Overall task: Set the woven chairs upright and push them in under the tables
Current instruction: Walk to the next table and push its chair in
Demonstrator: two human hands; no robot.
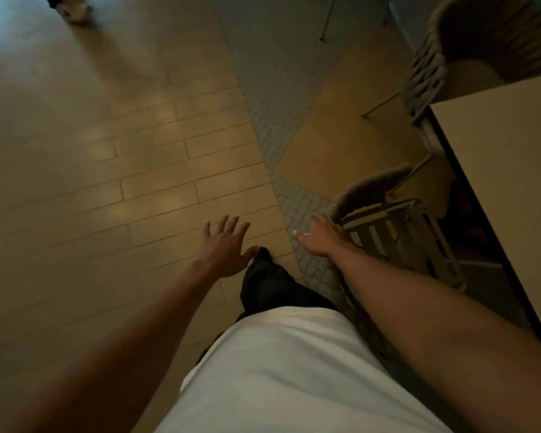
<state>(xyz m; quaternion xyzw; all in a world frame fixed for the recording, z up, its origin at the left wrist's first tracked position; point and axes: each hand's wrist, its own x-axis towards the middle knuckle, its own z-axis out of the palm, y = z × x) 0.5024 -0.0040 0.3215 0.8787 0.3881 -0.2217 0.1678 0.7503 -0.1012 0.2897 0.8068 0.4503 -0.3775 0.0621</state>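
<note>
Glossy plank floor point(107, 151), woven-cord chair point(481, 51), possibly matt table point(512, 167)

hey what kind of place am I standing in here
Probably a café or restaurant dining area. A bare table stands on the right with woven chairs beside it, one near under your right hand, another farther along. The floor mixes plank tiles with small mosaic tiles.

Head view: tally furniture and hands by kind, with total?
Woven chairs: 2, near one, far one
Tables: 1
Hands: 2, left hand, right hand
Total: 5
</note>
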